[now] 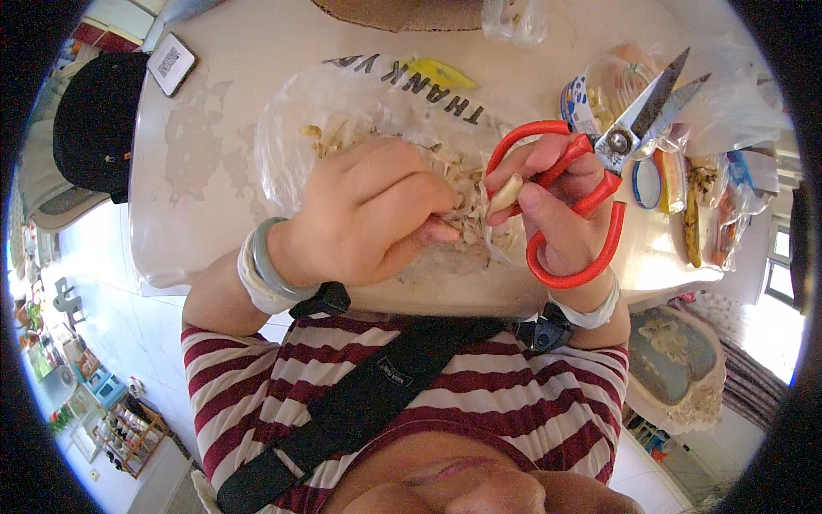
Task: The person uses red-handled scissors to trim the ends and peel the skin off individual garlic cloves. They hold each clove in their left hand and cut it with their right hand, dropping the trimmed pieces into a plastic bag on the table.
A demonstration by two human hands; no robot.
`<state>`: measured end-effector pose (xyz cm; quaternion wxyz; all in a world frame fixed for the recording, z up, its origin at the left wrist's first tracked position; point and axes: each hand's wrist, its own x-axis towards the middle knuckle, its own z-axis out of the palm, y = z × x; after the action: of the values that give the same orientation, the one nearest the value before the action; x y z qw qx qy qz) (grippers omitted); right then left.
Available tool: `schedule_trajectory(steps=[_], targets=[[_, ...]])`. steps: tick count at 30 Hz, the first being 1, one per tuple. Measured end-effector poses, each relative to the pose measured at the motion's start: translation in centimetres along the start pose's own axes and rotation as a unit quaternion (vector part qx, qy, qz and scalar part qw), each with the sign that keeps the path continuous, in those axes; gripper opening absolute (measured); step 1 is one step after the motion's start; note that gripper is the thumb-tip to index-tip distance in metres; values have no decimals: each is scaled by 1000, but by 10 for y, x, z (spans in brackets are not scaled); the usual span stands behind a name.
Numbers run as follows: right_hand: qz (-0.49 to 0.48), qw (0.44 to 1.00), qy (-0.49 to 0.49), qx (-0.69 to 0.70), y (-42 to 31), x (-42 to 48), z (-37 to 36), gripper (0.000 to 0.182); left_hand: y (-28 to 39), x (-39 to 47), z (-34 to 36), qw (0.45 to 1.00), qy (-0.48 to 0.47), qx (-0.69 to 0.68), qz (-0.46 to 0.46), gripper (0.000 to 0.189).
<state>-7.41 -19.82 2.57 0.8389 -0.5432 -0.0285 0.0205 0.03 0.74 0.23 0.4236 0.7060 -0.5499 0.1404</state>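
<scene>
My right hand [565, 193] has its fingers through the red-handled scissors [620, 141], whose blades point away to the upper right, slightly apart. Between the same hand's thumb and fingertips is a pale peeled garlic clove [506, 196]. My left hand [379, 212] is curled, back upward, with its fingertips drawn together; whether they pinch anything is hidden. Beneath both hands a clear plastic bag [289, 141] with black lettering lies spread on the table. Dry garlic skins [472, 177] are heaped on it. Beyond the right hand stands a clear jar [600, 96] holding pale cloves.
A blue-rimmed lid [646, 184], a browned banana [691, 221] and plastic bags [738, 215] lie at the right. Cardboard [398, 18] is at the far edge. A card with a printed code [171, 64] lies at the table's [192, 225] left corner, near a black chair back [99, 125].
</scene>
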Motion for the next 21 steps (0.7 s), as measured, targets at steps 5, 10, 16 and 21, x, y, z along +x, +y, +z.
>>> schedule_trajectory(steps=[5,10,16,21], targets=[[-46,994,-9,-100,13,-3,2,14,1,3,3,997,-15,10,-70,24],[-123,953,-6,-276,18,-4,5,17,3,-3,8,996,-41,-11,-72,20],[-151,902,-2,-405,26,-11,-5,30,7,0,9,996,-24,-59,-59,11],[-280,829,-63,-480,21,-4,-2,30,9,-2,18,961,-37,-230,-151,25]])
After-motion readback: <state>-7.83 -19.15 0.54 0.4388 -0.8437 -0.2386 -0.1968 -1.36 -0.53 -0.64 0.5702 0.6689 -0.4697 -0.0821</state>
